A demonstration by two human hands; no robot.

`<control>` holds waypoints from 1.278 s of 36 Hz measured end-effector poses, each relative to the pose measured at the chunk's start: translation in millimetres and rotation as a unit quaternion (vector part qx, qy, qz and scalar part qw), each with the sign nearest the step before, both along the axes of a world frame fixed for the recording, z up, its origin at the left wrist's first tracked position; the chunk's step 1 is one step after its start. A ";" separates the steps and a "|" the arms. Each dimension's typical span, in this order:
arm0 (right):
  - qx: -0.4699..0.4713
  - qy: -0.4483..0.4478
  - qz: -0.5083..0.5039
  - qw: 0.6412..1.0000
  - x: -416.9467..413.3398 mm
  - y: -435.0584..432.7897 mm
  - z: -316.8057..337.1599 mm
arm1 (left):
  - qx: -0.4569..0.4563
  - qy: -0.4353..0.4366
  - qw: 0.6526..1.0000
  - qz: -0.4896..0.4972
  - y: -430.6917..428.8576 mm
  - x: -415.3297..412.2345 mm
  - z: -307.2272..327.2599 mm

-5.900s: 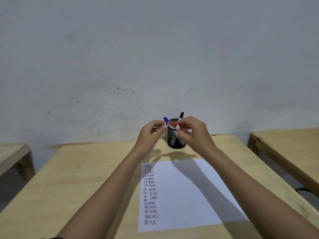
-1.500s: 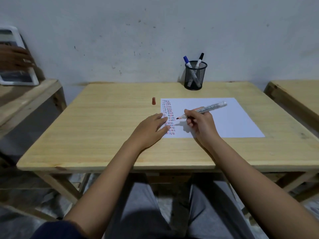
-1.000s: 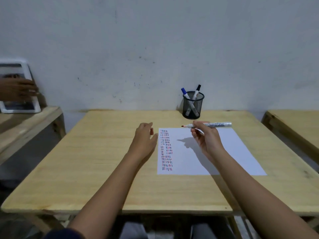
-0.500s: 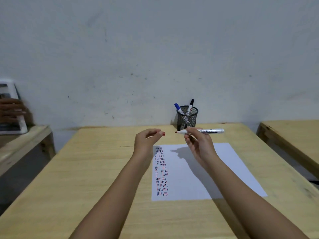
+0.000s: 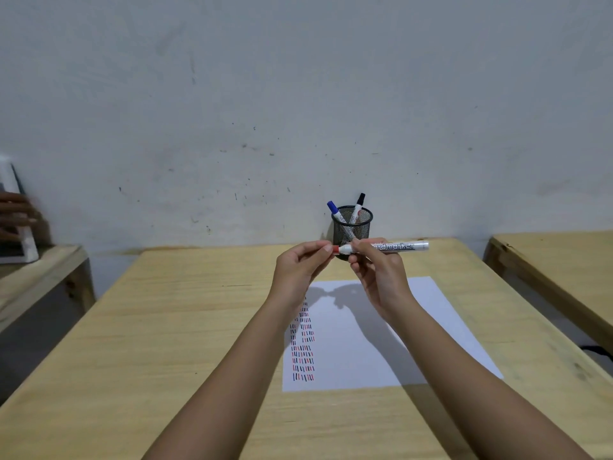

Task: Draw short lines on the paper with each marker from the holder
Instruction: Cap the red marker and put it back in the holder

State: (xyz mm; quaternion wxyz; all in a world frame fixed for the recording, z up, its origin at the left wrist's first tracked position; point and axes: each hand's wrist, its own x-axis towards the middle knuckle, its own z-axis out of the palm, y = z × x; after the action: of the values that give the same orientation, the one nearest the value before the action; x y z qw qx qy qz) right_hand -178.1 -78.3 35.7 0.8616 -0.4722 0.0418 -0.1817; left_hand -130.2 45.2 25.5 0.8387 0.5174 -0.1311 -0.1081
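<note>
Head view: right hand [image 5: 378, 277] pinches the light, stiff white red-tipped marker [image 5: 384, 247] mid-barrel, left hand [image 5: 298, 270] fingertips closed at its tip, cap hidden.

A scuffed grey wall [image 5: 298, 94] rises behind three pale wooden tables [image 5: 166, 327].

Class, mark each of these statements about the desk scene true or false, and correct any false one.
1. The right hand holds a marker level above the table. True.
2. The mesh holder is empty. False: a blue-capped marker and a black-capped marker stand in it.
3. The short lines run down the paper along its left edge. True.
4. The left hand lies flat on the paper. False: it is raised at the marker's red end.
</note>
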 end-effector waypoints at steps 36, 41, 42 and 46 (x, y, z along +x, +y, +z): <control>-0.387 0.047 0.048 0.919 4.8 -56.5 22.9 | 0.134 -0.132 0.982 0.032 -5.3 31.7 55.6; -0.471 0.035 0.037 0.881 24.7 -55.5 31.9 | 0.209 -0.199 0.957 0.037 -24.0 45.1 67.6; -0.479 0.036 0.032 0.877 29.4 -56.1 33.1 | 0.220 -0.212 0.952 0.038 -28.2 48.6 70.0; -0.482 0.029 0.003 0.876 44.2 -62.5 36.2 | 0.236 -0.234 0.942 0.050 -38.1 61.5 71.4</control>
State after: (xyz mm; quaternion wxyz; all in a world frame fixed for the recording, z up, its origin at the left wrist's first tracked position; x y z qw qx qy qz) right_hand -133.9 -140.9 71.9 0.5260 -0.8342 -0.0277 -0.1632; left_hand -68.7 7.2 96.9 0.6426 0.7171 -0.2684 0.0299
